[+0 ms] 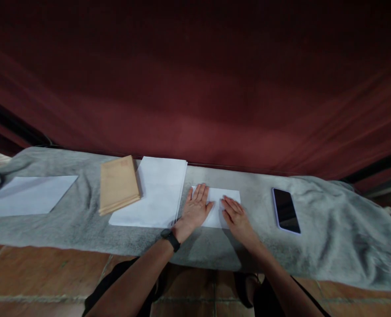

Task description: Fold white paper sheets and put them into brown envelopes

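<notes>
A small white sheet of paper (217, 219), perhaps folded, lies on the grey cloth in front of me. My left hand (197, 208) rests flat on its left side, fingers stretched out and thumb apart; a dark watch is on that wrist. My right hand (237, 216) lies on the right part of the same sheet, its fingers extended and pointing up and left. Both palms hide part of the paper. Just left of my left hand is a stack of larger white paper sheets (158, 189).
Brown envelopes (119, 182) overlap the stack's left edge. Another white sheet (30, 193) lies at the far left. A phone (286, 210) in a pale purple case sits to the right. The grey cloth (334, 233) has folds there. A dark red wall (188, 97) rises behind.
</notes>
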`<action>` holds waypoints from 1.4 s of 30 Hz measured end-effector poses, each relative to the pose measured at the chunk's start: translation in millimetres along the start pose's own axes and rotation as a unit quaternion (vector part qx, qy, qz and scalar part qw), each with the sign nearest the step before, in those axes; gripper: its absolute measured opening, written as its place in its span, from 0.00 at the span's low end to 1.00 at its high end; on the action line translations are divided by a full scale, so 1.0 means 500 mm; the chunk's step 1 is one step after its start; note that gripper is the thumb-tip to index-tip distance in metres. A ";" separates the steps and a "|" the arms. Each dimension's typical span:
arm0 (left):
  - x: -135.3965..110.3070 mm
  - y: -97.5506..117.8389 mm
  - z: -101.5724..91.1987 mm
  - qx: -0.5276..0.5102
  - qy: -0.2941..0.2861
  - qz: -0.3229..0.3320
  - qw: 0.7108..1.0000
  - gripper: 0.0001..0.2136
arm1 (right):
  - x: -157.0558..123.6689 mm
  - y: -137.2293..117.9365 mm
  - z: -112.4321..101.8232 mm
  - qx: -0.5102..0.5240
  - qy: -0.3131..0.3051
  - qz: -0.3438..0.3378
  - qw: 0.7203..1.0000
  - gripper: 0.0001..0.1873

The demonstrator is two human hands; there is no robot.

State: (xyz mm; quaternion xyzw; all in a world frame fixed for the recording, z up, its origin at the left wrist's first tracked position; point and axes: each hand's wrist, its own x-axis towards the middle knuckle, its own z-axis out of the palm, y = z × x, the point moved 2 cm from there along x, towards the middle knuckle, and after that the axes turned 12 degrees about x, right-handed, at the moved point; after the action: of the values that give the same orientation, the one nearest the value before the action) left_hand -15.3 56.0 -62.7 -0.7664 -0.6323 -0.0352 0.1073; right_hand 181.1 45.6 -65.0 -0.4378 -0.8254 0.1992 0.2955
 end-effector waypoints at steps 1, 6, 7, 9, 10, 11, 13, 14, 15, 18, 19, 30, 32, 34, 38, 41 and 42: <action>0.000 0.001 0.001 0.001 -0.001 -0.002 1.000 0.30 | 0.000 -0.001 0.003 -0.038 -0.004 -0.002 0.999 0.24; -0.001 0.009 0.003 0.005 -0.001 -0.006 1.000 0.30 | 0.007 0.004 0.015 -0.163 0.010 0.017 0.986 0.27; -0.002 0.010 0.002 0.006 -0.002 -0.008 1.000 0.30 | 0.009 0.009 0.015 -0.176 0.018 0.024 0.984 0.28; -0.004 0.008 0.000 0.008 -0.003 -0.020 1.000 0.31 | 0.013 0.020 0.014 -0.193 0.035 0.040 0.980 0.29; -0.004 0.006 0.000 0.008 -0.003 -0.028 1.000 0.31 | 0.014 0.026 0.014 -0.199 0.044 0.048 0.978 0.30; -0.005 0.004 0.000 0.009 -0.003 -0.036 0.999 0.32 | 0.015 0.032 0.013 -0.203 0.050 0.056 0.976 0.31; -0.006 -0.001 0.002 0.007 -0.003 -0.045 0.999 0.32 | 0.014 0.042 0.012 -0.210 0.060 0.072 0.973 0.32; -0.006 -0.003 0.004 0.005 -0.001 -0.049 0.999 0.33 | 0.012 0.046 0.011 -0.213 0.063 0.079 0.972 0.33; -0.007 -0.005 0.005 0.003 0.002 -0.052 0.999 0.33 | 0.011 0.049 0.011 -0.215 0.065 0.085 0.971 0.33; -0.011 -0.002 0.001 0.006 0.021 -0.048 0.999 0.32 | 0.005 0.057 0.010 -0.213 0.075 0.099 0.969 0.35; -0.014 0.002 -0.004 0.007 0.029 -0.032 0.999 0.31 | 0.004 0.060 0.009 -0.208 0.080 0.104 0.969 0.36; -0.042 0.061 -0.029 -0.037 0.062 0.175 0.982 0.26 | 0.005 0.045 0.038 -0.057 0.025 -0.015 0.998 0.30; -0.043 0.062 -0.030 -0.030 0.057 0.177 0.982 0.26 | -0.001 0.041 0.041 -0.086 0.006 -0.035 0.996 0.29; -0.044 0.064 -0.032 -0.022 0.049 0.176 0.983 0.26 | -0.006 0.039 0.040 -0.120 -0.003 -0.041 0.992 0.28; -0.046 0.067 -0.037 -0.015 0.033 0.174 0.984 0.26 | -0.006 0.035 0.030 -0.178 0.005 -0.021 0.984 0.28; -0.046 0.070 -0.033 -0.015 0.033 0.170 0.985 0.26 | -0.005 0.031 0.026 -0.204 -0.004 -0.020 0.979 0.27; -0.046 0.070 -0.031 -0.015 0.036 0.167 0.985 0.26 | -0.006 0.031 0.025 -0.210 -0.009 -0.021 0.977 0.26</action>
State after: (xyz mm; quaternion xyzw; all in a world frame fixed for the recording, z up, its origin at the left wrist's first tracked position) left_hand 15.6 24.3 -56.2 -0.8613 -0.4900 -0.0544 0.1229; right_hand 183.4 50.6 -84.3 -0.4709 -0.8605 0.0187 0.1936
